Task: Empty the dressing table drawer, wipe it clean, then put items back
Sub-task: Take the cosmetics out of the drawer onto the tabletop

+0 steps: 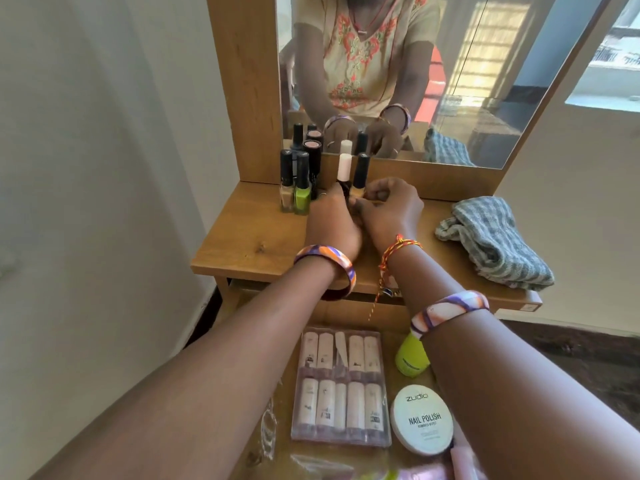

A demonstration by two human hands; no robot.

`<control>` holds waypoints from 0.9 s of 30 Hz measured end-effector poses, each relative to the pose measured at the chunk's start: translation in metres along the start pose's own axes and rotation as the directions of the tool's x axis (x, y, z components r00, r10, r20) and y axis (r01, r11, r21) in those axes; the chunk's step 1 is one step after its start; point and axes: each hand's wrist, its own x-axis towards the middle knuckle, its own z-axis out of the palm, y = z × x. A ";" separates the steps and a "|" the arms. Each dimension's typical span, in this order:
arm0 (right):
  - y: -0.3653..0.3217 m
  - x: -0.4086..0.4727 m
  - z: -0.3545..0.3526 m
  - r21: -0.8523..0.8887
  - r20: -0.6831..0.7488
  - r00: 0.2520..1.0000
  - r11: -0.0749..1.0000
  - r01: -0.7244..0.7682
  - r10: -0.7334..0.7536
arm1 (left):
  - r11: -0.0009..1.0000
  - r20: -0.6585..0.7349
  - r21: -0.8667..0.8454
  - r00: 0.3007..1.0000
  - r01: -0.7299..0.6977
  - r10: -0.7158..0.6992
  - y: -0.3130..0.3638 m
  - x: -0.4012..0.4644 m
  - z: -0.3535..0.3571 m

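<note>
The wooden table (249, 237) carries a mirror (485, 81) at its back, in which the person's top and both hands are reflected. Below the table's front edge the drawer (346, 315) stands pulled out toward the person, with things lying in it. A grey checked cloth (498, 237) lies crumpled on the right of the table, well apart from the bottles.

In the drawer a clear pack (341, 386) of small pale bottles in two rows lies flat. Just right of it sits a round white tin (420, 419) marked as nail polish wipes, and above that a lime-green bottle (410, 358), partly hidden by the right forearm.

Both hands meet at the back of the table, near the mirror's base. The left hand (332, 223) has its fingers curled round a dark bottle with a white cap (344, 168). The right hand (391, 209) has its fingers curled round a bottle with a black cap (361, 169), just beside the first. Both bottles are upright.

Left of the hands stands a cluster of nail polish bottles (299, 178), black-capped, one of them lime green and one beige, close together. Each wrist wears a patterned bangle (325, 268).
</note>
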 end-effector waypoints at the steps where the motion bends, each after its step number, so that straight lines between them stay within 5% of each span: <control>1: 0.002 0.003 0.001 -0.007 -0.010 1.000 1.000 -0.008 0.008 | 1.000 0.008 0.011 1.000 -0.007 0.007 0.000 0.001 0.001; 14: 0.005 -0.015 -0.004 -0.057 -0.029 0.997 0.996 -0.067 0.066 | 0.997 0.160 0.039 0.986 -0.062 0.055 -0.002 -0.022 -0.017; 23: 0.001 -0.096 -0.025 -0.314 0.155 0.978 0.931 0.185 -0.142 | 0.976 0.305 0.059 0.935 -0.209 0.182 -0.025 -0.081 -0.076; 27: 0.001 -0.132 -0.029 -0.317 0.229 0.943 0.898 0.305 -0.240 | 0.937 0.520 0.218 0.845 -0.273 0.125 -0.034 -0.097 -0.113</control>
